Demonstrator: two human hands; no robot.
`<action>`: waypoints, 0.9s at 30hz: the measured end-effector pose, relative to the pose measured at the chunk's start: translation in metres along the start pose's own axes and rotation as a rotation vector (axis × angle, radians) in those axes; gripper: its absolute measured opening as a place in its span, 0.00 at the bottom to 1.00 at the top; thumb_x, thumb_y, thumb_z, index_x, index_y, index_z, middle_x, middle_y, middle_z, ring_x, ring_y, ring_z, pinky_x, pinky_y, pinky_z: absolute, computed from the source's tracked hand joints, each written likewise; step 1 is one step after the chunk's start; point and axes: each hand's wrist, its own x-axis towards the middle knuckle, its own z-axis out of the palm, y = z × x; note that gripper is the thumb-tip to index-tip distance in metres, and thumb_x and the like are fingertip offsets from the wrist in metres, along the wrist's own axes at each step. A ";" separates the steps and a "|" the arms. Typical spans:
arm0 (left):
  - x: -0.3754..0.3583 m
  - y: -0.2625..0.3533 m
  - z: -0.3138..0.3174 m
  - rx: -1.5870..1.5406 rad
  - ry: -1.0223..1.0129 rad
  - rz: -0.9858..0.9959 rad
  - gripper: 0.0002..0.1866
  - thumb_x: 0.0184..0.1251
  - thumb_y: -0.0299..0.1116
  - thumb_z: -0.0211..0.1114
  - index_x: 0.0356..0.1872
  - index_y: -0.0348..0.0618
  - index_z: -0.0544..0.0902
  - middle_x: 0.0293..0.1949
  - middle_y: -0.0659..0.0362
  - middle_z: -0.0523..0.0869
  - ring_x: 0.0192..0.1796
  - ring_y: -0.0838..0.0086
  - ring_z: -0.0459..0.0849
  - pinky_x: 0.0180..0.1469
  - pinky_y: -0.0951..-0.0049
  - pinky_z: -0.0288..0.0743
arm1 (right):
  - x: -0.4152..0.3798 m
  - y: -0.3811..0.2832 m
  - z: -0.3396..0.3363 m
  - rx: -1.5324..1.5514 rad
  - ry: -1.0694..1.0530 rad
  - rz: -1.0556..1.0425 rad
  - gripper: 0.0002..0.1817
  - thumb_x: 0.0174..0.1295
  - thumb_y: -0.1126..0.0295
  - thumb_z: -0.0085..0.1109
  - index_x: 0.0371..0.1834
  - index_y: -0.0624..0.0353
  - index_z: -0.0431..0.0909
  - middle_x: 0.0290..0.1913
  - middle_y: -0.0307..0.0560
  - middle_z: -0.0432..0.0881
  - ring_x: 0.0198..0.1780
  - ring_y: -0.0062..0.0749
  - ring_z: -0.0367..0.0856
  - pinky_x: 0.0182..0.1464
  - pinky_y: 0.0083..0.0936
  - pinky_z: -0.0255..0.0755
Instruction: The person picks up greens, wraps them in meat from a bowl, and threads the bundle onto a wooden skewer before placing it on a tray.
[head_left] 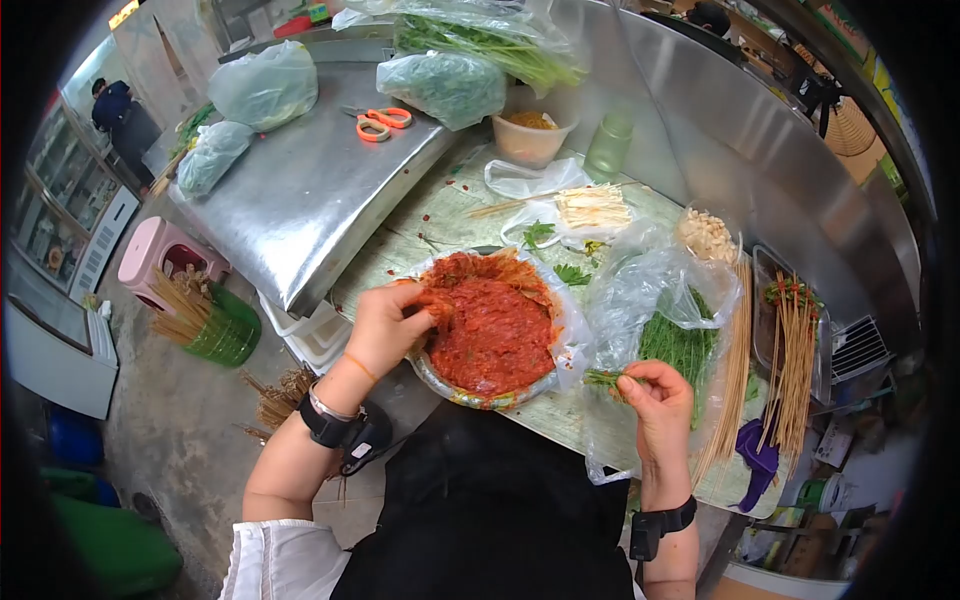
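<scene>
My left hand (pixel 395 325) is at the left rim of a bowl lined with plastic, its fingertips pinched together at the red minced mixture (pixel 490 330); whether they hold some of it is hidden. My right hand (pixel 655 395) pinches a small bundle of green herbs (pixel 605 379) just right of the bowl. Behind and beside that hand lies an open clear plastic bag (pixel 650 270) with green herbs (pixel 680 345) in it. Long wooden skewers (pixel 738 370) lie to the right of the bag.
A metal tray (pixel 822 345) holds skewers with red and green ends at the right. Enoki mushrooms (pixel 592 206), a tub of peanuts (pixel 708 235) and a green bottle (pixel 609 146) stand behind. Orange-handled scissors (pixel 375 126) rest on the steel surface (pixel 290 190). One person (pixel 122 115) is far left.
</scene>
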 end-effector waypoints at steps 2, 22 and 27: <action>0.004 0.000 0.004 0.162 -0.010 0.081 0.09 0.47 0.26 0.65 0.34 0.40 0.82 0.27 0.52 0.81 0.30 0.65 0.80 0.35 0.71 0.74 | -0.003 0.003 -0.002 -0.002 -0.008 0.014 0.07 0.50 0.84 0.62 0.33 0.66 0.77 0.34 0.41 0.77 0.34 0.20 0.76 0.39 0.16 0.71; 0.058 -0.011 0.019 -0.146 -0.296 -0.169 0.07 0.55 0.28 0.60 0.34 0.37 0.82 0.21 0.62 0.77 0.26 0.84 0.75 0.30 0.78 0.71 | -0.012 0.001 -0.017 0.078 -0.007 0.023 0.06 0.51 0.83 0.61 0.32 0.66 0.76 0.35 0.41 0.76 0.35 0.20 0.76 0.39 0.15 0.71; 0.040 0.002 0.007 0.267 -0.273 -0.072 0.09 0.49 0.28 0.63 0.34 0.44 0.83 0.25 0.57 0.81 0.28 0.69 0.80 0.32 0.70 0.74 | -0.014 -0.004 -0.010 0.092 -0.031 0.101 0.06 0.52 0.83 0.62 0.32 0.66 0.76 0.34 0.40 0.76 0.34 0.19 0.76 0.39 0.15 0.71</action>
